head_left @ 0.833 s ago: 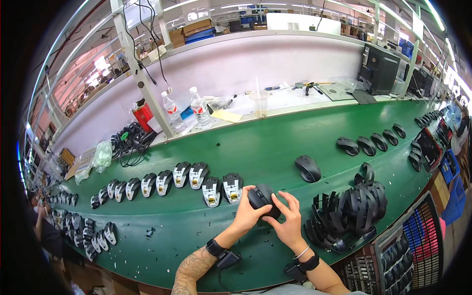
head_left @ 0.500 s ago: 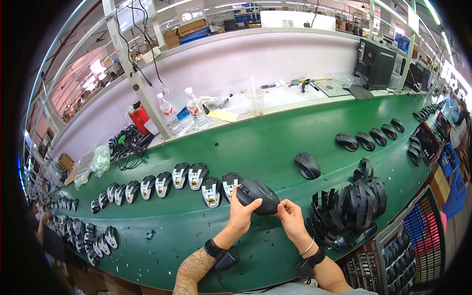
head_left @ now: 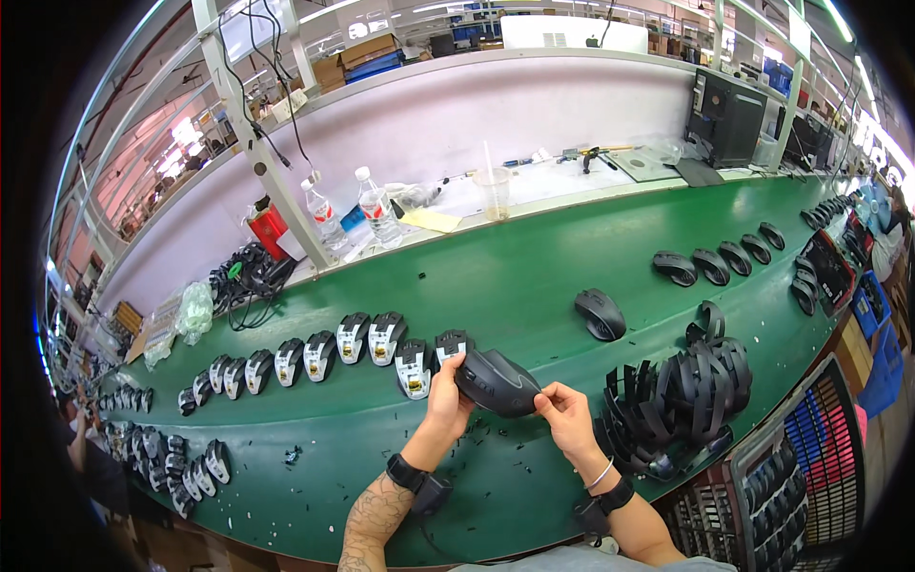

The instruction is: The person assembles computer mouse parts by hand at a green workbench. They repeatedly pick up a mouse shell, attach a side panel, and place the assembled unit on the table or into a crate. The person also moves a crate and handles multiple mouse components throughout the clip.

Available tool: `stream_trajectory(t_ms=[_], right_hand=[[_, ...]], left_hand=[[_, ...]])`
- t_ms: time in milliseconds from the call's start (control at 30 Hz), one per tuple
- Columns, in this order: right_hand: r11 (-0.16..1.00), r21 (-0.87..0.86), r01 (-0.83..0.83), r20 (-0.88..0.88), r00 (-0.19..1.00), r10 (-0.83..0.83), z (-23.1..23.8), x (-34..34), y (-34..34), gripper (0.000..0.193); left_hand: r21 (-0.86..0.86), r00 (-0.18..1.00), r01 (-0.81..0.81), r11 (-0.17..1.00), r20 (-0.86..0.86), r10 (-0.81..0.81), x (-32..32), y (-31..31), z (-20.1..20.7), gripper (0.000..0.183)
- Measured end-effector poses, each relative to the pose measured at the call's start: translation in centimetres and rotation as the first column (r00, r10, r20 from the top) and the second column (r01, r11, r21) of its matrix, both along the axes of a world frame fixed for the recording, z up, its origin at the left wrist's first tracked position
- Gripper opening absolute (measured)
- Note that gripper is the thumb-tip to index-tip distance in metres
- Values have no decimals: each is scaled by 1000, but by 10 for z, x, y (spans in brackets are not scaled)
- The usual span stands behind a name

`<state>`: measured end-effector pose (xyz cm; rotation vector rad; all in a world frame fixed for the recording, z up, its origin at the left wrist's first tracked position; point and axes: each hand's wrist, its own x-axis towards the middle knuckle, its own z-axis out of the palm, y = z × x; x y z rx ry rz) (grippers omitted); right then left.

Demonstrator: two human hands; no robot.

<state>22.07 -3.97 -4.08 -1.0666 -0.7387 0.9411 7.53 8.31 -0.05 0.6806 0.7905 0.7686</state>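
A black computer mouse (head_left: 499,383) is held up over the green bench, its curved top shell facing me. My left hand (head_left: 446,398) is closed around its left end, with part of the fingers hidden behind it. At the mouse's right edge, my right hand (head_left: 569,419) pinches with thumb and fingertips. Just behind the held mouse stands a mouse without its top cover (head_left: 453,344), partly covered by it. To my right lies a heap of curved black shell pieces (head_left: 681,396). A single whole black mouse (head_left: 599,315) rests farther back.
A row of uncovered mice (head_left: 319,356) with pale insides runs left along the green bench (head_left: 477,286). More lie in a cluster (head_left: 152,453) at far left. Whole mice (head_left: 675,268) line the back right. A black crate (head_left: 810,458) stands at the lower right. Bottles (head_left: 379,212) stand on the shelf.
The held mouse has turned slightly in my hands. My left thumb has moved off its top face. The right hand still pinches the right edge.
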Motion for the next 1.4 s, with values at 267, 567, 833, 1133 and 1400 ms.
stream_trajectory(t_ms=[267,567,833,1133,1400], right_hand=[[987,-75,-140,-267,957,115,17,-4,-2,33],[980,-8,-199,-701,700,136,-9,7,-2,38],[988,-23,-151,-675,731,96,-8,8,-2,39],[999,-23,22,-640,768,-32,1,2,-1,58],[998,-61,-12,-533,846,-22,2,-7,-2,52]], left_hand=[[87,991,60,994,-124,-49,-2,-2,9,52],[373,822,526,764,-454,-343,8,-32,22,47],[470,901,378,797,-387,-199,24,-40,12,34],[381,969,170,909,-235,-82,79,-1,-30,29],[240,966,203,949,-208,-154,124,75,-81,28]])
